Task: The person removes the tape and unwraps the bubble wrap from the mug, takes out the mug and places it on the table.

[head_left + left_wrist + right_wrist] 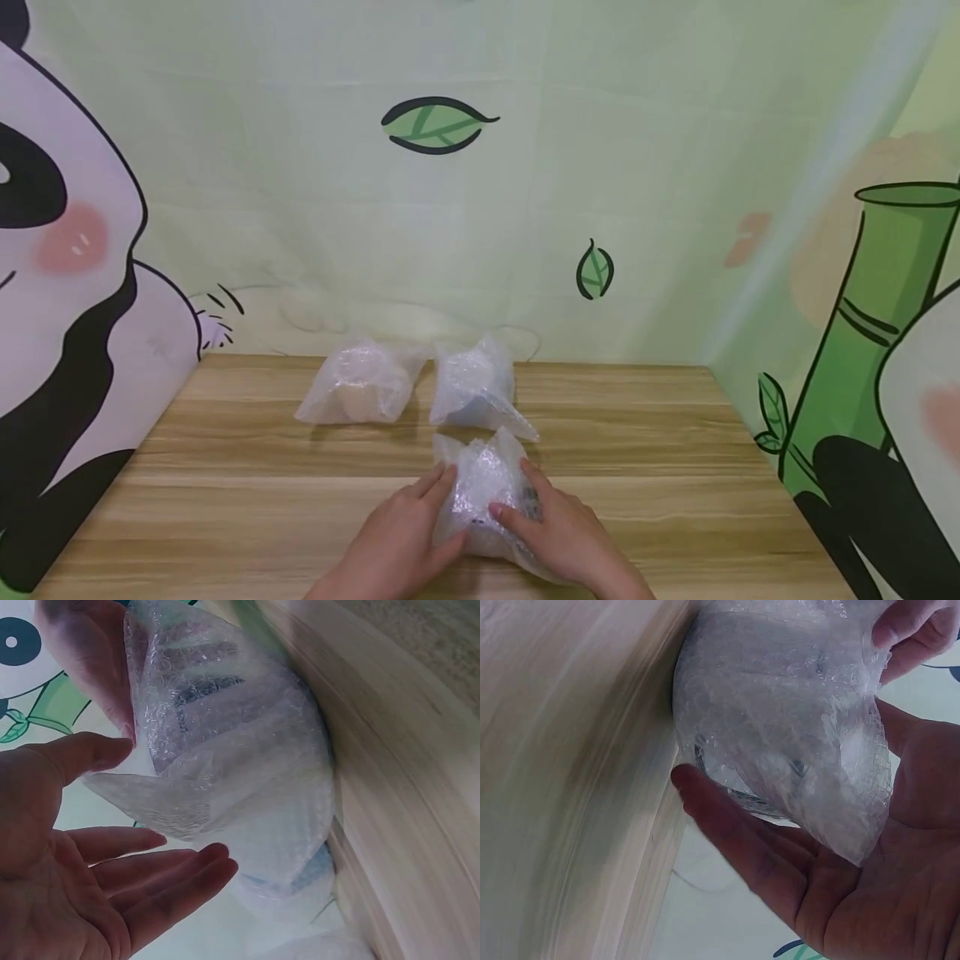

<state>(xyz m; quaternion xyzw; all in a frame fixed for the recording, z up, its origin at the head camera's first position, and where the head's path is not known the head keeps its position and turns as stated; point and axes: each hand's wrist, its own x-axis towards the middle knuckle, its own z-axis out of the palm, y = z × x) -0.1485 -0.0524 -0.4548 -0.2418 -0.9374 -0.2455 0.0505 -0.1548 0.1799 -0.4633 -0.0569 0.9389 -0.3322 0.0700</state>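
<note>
A bundle in clear bubble wrap (486, 487) lies on the wooden table, between both hands. Dark marks of the rounded thing inside show through the plastic; its kind is hidden. On its left side is my left hand (405, 525), with fingers spread and relaxed. The left wrist view shows a loose wrap corner (161, 799) between that thumb and fingers, not pinched. My right hand (566, 529) cups the other side, its thumb over the top. In the right wrist view, long, nearly straight fingers (746, 851) reach along the bundle, and a wrap flap hangs before the palm.
Two more bubble-wrapped bundles stand near the table's back edge: one with a peach-toned item (363, 383) at left, one with a bluish item (476, 387) just behind the handled bundle. A printed panda-and-bamboo cloth (637, 125) rises behind the table (225, 500) and along both sides.
</note>
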